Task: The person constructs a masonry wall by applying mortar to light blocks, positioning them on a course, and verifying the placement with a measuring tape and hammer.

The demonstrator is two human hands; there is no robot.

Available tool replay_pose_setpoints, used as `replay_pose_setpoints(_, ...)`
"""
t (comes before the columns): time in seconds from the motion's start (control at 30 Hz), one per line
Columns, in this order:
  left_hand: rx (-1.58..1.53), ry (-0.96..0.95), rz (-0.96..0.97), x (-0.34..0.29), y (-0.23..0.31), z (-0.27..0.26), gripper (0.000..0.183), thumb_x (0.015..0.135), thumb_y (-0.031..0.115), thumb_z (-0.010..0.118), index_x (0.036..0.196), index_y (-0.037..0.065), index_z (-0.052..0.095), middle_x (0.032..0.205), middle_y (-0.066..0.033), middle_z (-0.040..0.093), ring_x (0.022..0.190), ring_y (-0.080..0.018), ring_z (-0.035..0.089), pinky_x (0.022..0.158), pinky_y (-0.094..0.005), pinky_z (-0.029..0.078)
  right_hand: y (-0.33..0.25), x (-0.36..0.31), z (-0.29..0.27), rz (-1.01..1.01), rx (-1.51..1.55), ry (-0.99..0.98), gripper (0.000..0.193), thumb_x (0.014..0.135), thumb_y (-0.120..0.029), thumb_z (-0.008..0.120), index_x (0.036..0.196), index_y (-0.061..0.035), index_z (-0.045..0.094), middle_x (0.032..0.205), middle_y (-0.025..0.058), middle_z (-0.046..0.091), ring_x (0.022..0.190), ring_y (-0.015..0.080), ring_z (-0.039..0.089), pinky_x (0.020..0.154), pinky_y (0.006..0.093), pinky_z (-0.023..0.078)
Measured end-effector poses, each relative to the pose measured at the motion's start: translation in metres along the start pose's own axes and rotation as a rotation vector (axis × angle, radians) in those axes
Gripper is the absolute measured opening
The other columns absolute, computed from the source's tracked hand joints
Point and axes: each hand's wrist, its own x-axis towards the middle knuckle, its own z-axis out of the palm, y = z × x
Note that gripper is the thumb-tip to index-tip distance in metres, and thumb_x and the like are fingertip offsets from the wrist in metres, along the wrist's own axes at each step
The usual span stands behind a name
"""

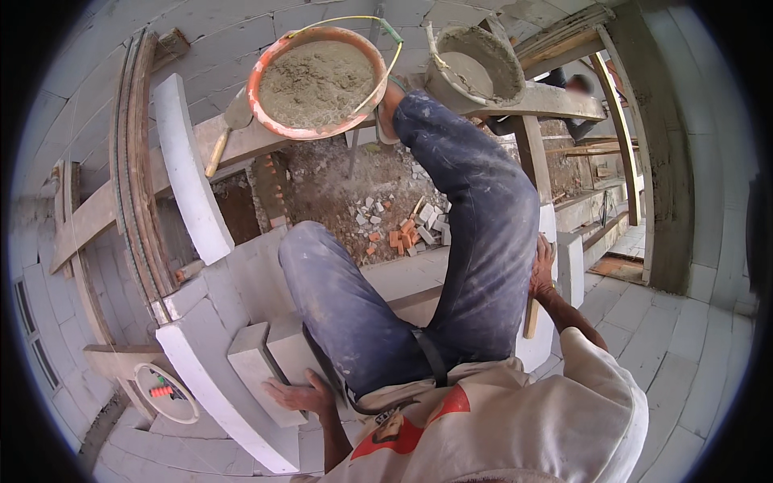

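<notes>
My left hand [302, 394] lies with fingers stretched over the lower end of a grey block [264, 374], beside my left hip. A second grey block [299, 350] stands against it, partly hidden by my thigh. On the other side, my right hand [543, 270] rests with fingers extended along a pale block [535, 346], close to my right thigh. Under that wrist is a light wooden stick or handle [531, 318]; the rest of it is hidden. Ahead of my knees is an orange bucket [258, 84] of grey mortar [318, 80], with a trowel [216, 154] at its left.
A grey bucket [439, 80] of wet mortar stands right of the orange one. Planks and a beam [266, 138] cross ahead; rubble and broken bricks [411, 229] lie lower down. Another person [576, 84] is at far right. A white round container [187, 406] is at left.
</notes>
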Motion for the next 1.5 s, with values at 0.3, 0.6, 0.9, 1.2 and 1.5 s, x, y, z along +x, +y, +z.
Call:
replay_pose_setpoints(0.3,-0.074,0.051,-0.11,0.044,0.009,0.008,0.086,0.107,0.054,0.052,0.163,-0.006,0.028,0.167,-0.0316,0.032,0.155,-0.0475,0.03,0.122,-0.0621,0.025,-0.018,0.028,-0.028,0.051,-0.118,-0.348,0.09,0.086,-0.051,0.064,0.158,-0.003,0.039,0.168,0.0251,0.028,0.154,0.0493,0.027,0.127,0.0616,0.022)
replay_pose_setpoints(0.6,-0.005,0.066,-0.122,0.053,0.029,0.016,0.081,0.107,0.056,0.046,0.163,-0.001,0.034,0.168,-0.0236,0.035,0.155,-0.0417,0.034,0.12,-0.0606,0.028,0.045,0.032,-0.019,-0.031,-0.022,-0.44,0.068,0.097,-0.044,0.07,0.152,-0.0091,0.05,0.158,0.0216,0.047,0.147,0.0416,0.044,0.123,0.0483,0.039)
replay_pose_setpoints(0.9,0.082,0.128,-0.136,0.047,0.026,0.023,0.082,0.108,0.061,0.041,0.163,0.0,0.036,0.168,-0.0213,0.039,0.151,-0.0413,0.041,0.112,-0.0587,0.037,-0.033,0.036,-0.045,0.281,0.029,-0.299,0.08,0.091,-0.057,0.073,0.148,-0.005,0.054,0.158,0.023,0.048,0.146,0.0467,0.044,0.122,0.0564,0.036)
replay_pose_setpoints(1.2,0.065,0.226,-0.107,0.044,0.039,0.011,0.084,0.109,0.061,0.043,0.162,-0.004,0.038,0.165,-0.0249,0.042,0.146,-0.0482,0.044,0.112,-0.0628,0.037,-0.043,0.047,-0.046,0.357,0.08,-0.326,0.084,0.086,-0.05,0.078,0.149,-0.0003,0.051,0.161,0.0246,0.046,0.147,0.0447,0.046,0.124,0.0541,0.036)
replay_pose_setpoints(1.5,0.102,0.235,-0.111,0.049,0.035,0.011,0.082,0.109,0.061,0.041,0.162,-0.002,0.039,0.164,-0.0246,0.043,0.146,-0.047,0.045,0.111,-0.0613,0.038,-0.1,0.082,-0.064,0.361,-0.068,-0.36,0.061,0.093,-0.031,0.072,0.145,-0.0029,0.057,0.152,0.0244,0.055,0.141,0.0403,0.053,0.118,0.0459,0.045)
